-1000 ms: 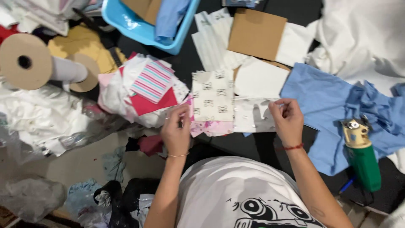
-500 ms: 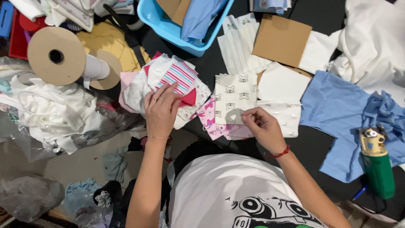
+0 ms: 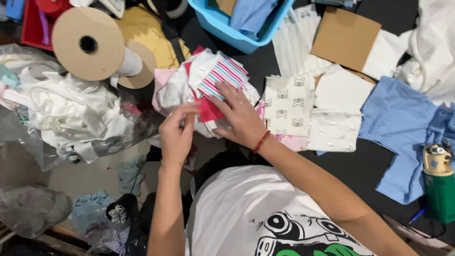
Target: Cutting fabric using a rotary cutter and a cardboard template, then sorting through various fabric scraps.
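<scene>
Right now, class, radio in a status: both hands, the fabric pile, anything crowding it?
Left hand open at the fabric pile edge, grip unclear. Right hand flat on the pile's red piece, beside the striped swatch. Cardboard spool and blue bin crowd it.

Black table [image 3: 379,163] (fabric pieces [image 3: 289,104], cardboard [image 3: 345,39])

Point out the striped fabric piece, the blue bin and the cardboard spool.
striped fabric piece [image 3: 222,76]: head view, middle of the pink and teal stripes.
blue bin [image 3: 218,21]: head view, its left wall.
cardboard spool [image 3: 87,43]: head view, the round end disc.
</scene>
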